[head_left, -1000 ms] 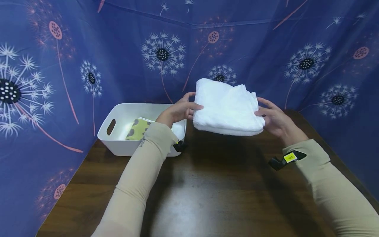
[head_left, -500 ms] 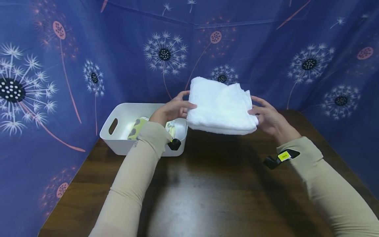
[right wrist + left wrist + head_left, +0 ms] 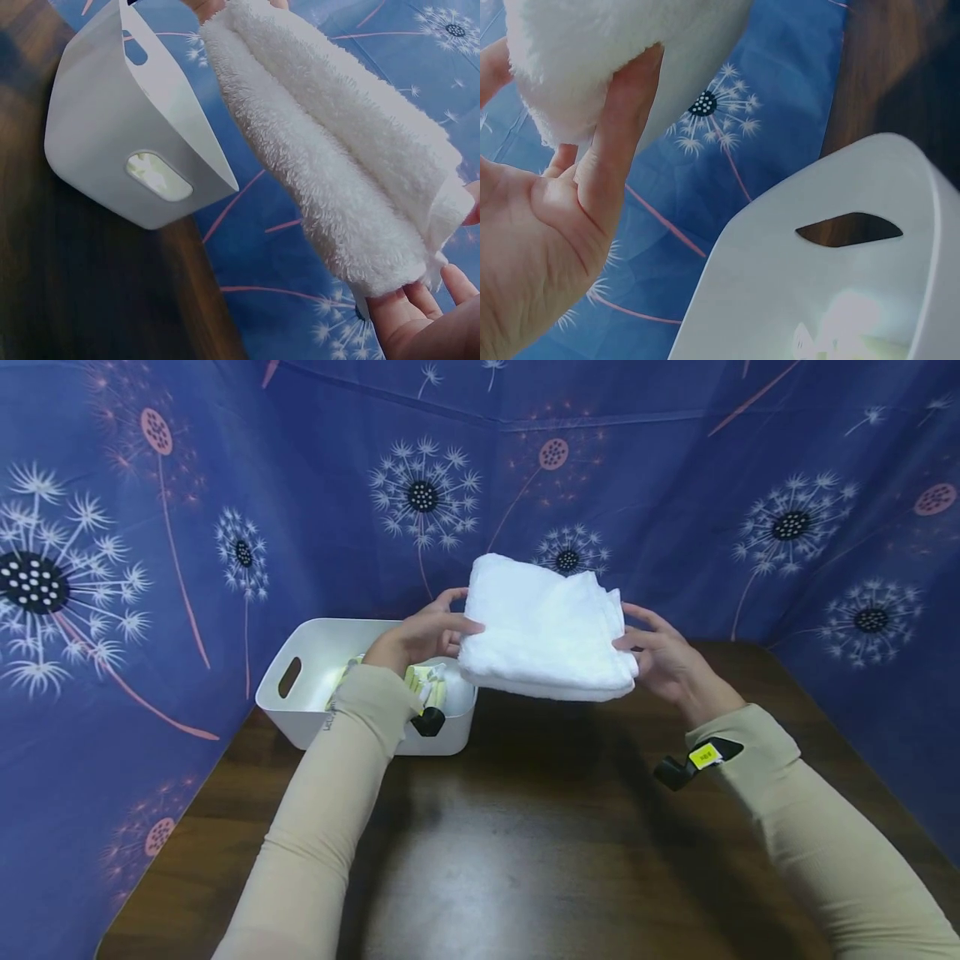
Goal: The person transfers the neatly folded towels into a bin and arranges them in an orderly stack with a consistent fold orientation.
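Note:
A folded white towel (image 3: 543,627) is held up above the table between both hands. My left hand (image 3: 427,631) grips its left edge, thumb on the near side; the left wrist view shows the towel (image 3: 592,67) pinched by the thumb and fingers of that hand (image 3: 562,210). On the opposite edge my right hand (image 3: 667,660) pinches the folded layers. In the right wrist view the towel (image 3: 330,157) shows its thick pile and stacked folds, with fingertips of the right hand (image 3: 427,319) at its lower corner. The left forearm partly covers the white bin (image 3: 300,718) below.
Inside the bin lie yellow-green and white cloth-like items (image 3: 427,685), mostly hidden. The bin has cut-out handles and stands at the back left of the brown wooden table (image 3: 510,843). A blue dandelion-print curtain (image 3: 337,460) hangs around the table's back and sides.
Both hands have carried the towel a little to the left, closer to the bin. The left forearm now covers more of the green patterned item in the bin.

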The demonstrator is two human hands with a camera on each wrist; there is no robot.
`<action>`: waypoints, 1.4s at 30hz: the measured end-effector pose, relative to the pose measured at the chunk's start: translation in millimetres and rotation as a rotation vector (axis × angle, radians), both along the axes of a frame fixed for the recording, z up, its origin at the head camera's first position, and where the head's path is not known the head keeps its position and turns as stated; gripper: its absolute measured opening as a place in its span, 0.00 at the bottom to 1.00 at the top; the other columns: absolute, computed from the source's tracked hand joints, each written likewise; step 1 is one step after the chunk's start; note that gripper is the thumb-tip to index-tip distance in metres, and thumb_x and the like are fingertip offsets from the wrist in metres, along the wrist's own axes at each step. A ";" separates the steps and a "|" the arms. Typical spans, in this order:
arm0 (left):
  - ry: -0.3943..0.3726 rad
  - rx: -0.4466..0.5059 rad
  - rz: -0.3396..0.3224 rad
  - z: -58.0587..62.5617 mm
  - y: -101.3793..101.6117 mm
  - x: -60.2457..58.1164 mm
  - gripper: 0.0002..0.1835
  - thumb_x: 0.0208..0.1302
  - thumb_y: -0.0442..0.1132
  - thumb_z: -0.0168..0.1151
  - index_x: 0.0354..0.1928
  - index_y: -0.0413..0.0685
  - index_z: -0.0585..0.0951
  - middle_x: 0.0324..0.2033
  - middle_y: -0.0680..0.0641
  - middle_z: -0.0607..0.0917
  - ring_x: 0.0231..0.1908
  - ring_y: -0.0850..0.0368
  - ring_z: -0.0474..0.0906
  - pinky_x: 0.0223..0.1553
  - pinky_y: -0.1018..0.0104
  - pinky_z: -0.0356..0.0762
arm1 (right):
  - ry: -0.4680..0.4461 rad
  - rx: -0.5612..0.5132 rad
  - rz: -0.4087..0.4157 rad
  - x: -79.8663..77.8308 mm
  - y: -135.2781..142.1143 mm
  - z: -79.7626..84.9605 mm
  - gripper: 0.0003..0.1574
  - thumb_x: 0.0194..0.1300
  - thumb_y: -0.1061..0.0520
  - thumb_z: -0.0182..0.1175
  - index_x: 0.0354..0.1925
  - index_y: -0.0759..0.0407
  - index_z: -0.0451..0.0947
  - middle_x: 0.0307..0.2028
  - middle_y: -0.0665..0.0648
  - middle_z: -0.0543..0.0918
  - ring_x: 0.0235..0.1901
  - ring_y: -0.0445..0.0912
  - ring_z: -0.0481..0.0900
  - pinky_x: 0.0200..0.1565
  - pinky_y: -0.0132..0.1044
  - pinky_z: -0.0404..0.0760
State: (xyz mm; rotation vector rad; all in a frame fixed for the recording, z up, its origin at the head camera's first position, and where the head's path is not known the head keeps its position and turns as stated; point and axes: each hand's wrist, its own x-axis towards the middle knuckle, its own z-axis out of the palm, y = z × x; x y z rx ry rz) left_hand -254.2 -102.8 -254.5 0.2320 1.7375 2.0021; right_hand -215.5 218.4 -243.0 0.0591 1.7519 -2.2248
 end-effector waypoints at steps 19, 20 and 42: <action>-0.004 -0.024 0.019 5.2 -19.7 4.0 0.46 0.57 0.28 0.59 0.71 0.61 0.45 0.59 0.37 0.66 0.45 0.46 0.76 0.42 0.54 0.78 | 0.016 0.018 -0.023 -0.7 -24.3 1.0 0.48 0.62 0.68 0.56 0.72 0.44 0.47 0.71 0.56 0.49 0.56 0.52 0.63 0.40 0.34 0.77; -0.009 -0.023 0.020 4.5 -20.5 3.7 0.46 0.57 0.28 0.59 0.70 0.61 0.45 0.58 0.38 0.66 0.45 0.46 0.76 0.42 0.54 0.78 | 0.015 0.017 -0.020 -0.9 -25.2 0.7 0.48 0.62 0.69 0.56 0.72 0.44 0.47 0.71 0.56 0.49 0.57 0.52 0.62 0.41 0.35 0.77; -0.001 -0.060 0.007 9.5 -51.3 4.2 0.45 0.58 0.26 0.56 0.70 0.60 0.44 0.62 0.39 0.61 0.38 0.50 0.78 0.38 0.57 0.79 | 0.028 0.016 -0.027 -3.3 -55.7 -4.9 0.46 0.62 0.72 0.52 0.71 0.47 0.47 0.68 0.58 0.54 0.53 0.53 0.67 0.44 0.38 0.75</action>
